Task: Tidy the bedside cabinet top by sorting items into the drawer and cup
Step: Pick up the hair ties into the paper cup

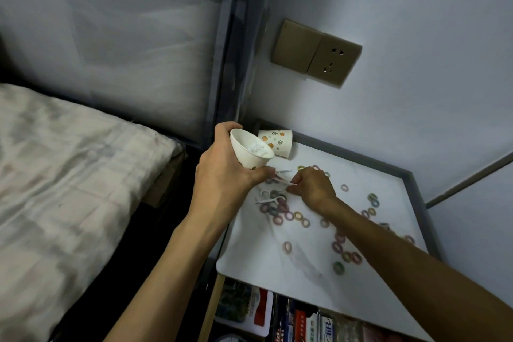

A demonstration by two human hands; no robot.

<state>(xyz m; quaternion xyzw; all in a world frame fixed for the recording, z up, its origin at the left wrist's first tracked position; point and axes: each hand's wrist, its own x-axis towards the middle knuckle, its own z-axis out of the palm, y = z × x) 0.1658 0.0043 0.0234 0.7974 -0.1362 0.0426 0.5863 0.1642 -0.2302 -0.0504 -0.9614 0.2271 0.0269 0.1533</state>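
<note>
Bed point(69, 175) at 9. White bench point(277, 272), grey rim, at 4, w/ 1 open drawer point(249, 311) at 6. My L hand point(222, 166) grips 1 tilted cup point(249, 153), white bits inside. The 2nd cup point(277, 143), dotted, lies on its side at bench's 11. My R hand point(313, 189) pinches a white floss pick point(288, 183). Approx 30 pastel hair rings point(298, 215) are scattered on the bench.
</note>
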